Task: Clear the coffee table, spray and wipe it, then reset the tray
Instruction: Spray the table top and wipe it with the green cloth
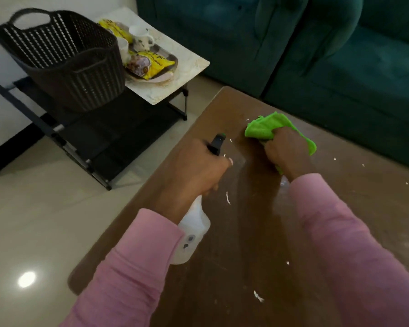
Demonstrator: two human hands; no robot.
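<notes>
My left hand (pixel 194 168) grips a white spray bottle (pixel 193 227) by its black trigger head, held over the brown coffee table (pixel 246 232). My right hand (pixel 285 151) clutches a bunched green cloth (pixel 265 127) against the tabletop near its far edge. Small white flecks dot the wood. On a side table at the upper left lies the tray (pixel 168 77) with two white mugs (pixel 141 38) and yellow snack packets (pixel 149 63).
A dark woven basket (pixel 66 60) stands on a black low rack (pixel 87 138) beside the pale side table (pixel 189 67). A green sofa (pixel 316 55) runs along the far side of the coffee table. Glossy tiled floor lies to the left.
</notes>
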